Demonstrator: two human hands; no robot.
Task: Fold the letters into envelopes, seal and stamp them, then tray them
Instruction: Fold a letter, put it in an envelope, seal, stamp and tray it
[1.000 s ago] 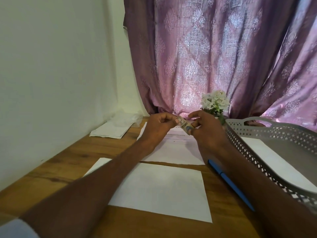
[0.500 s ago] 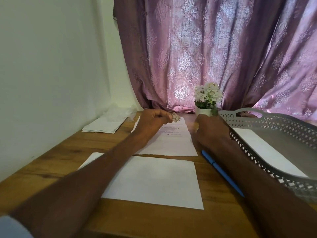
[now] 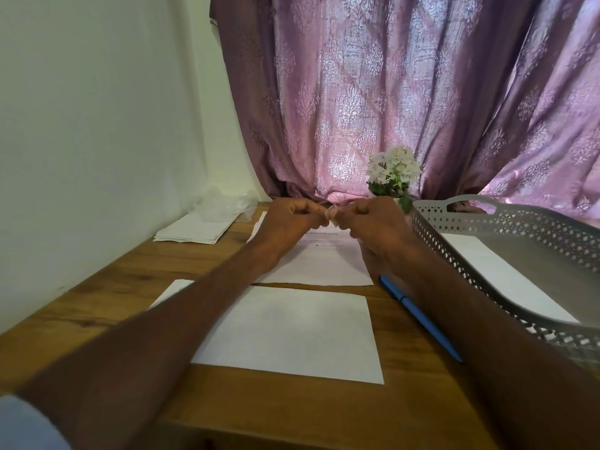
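Mid-frame: left hand (image 3: 292,222) and right hand (image 3: 373,222) together pinch a stamp (image 3: 331,216) above the envelope (image 3: 292,332), likely peeling it.

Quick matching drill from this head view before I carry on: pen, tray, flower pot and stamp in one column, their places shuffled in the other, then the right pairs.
Things:
1. blue pen
2. grey tray
3. flower pot
4. stamp

Places:
A. pinched between the left hand and right hand
B. at the table's right edge, a white envelope in it
C. by the curtain at the back
D. lying on the wood between the tray and the papers

Pairs: 1-D, 2-B, 3-C, 4-A
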